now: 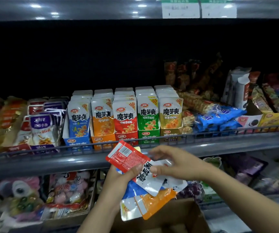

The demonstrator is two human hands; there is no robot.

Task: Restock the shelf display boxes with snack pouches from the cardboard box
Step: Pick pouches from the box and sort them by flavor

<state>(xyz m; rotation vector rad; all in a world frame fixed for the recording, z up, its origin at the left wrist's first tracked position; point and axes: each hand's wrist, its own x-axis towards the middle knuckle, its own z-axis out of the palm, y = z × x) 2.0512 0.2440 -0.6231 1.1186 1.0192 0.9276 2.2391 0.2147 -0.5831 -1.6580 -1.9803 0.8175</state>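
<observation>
My left hand grips a fanned bunch of snack pouches below the shelf rail: a red pouch on top with its barcode side up, white, blue and orange pouches under it. My right hand pinches one white pouch in that bunch with thumb and fingers. On the shelf stand several display boxes of the same pouches in a row: blue, orange, red, green and tan. The cardboard box sits open below my hands.
A grey shelf rail runs in front of the display boxes. Purple fish-snack packs stand to the left, blue cookie packs and biscuit boxes to the right. A lower shelf holds candy bags. Price tags hang on the upper shelf edge.
</observation>
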